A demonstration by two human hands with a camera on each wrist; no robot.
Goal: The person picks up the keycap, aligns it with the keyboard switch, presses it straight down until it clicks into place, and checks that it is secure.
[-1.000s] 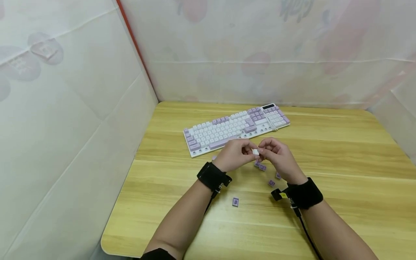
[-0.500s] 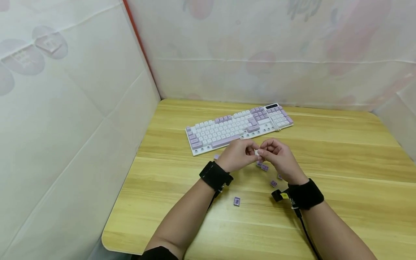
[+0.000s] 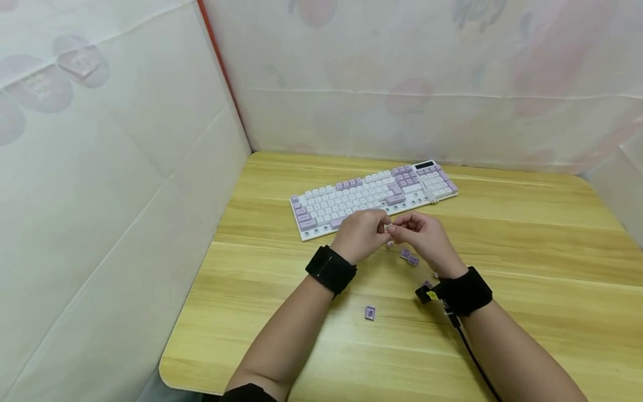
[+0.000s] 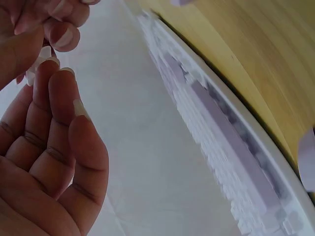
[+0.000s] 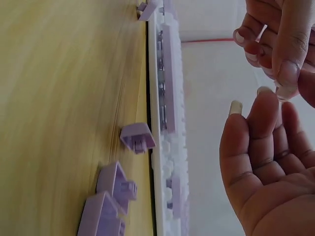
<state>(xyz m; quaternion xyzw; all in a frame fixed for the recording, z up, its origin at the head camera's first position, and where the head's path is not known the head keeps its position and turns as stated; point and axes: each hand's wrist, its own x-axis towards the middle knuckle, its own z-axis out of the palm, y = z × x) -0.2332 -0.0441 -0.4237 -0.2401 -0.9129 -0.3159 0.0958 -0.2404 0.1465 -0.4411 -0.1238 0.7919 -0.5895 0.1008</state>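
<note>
My left hand (image 3: 359, 235) and right hand (image 3: 427, 241) meet just in front of the white and purple keyboard (image 3: 351, 196), their fingertips around a small white keycap (image 3: 387, 227). In the left wrist view the white keycap (image 4: 39, 63) sits between the fingertips of the left hand (image 4: 54, 152) and those of the right hand (image 4: 47, 24). The right wrist view shows the right hand (image 5: 268, 167) below the left hand (image 5: 285, 49), with the keycap mostly covered by fingers.
Purple keycaps (image 3: 412, 260) lie on the wooden table (image 3: 241, 290) below the right hand, and another purple keycap (image 3: 369, 313) is nearer the front. A tied cable (image 3: 427, 187) lies over the keyboard's right part. Cloth walls (image 3: 412, 123) stand behind and at the sides.
Both hands have moved slightly left and closer to the keyboard, still pinching the white keycap. The head view has shifted a little. The keycap left of the left wrist is now covered.
</note>
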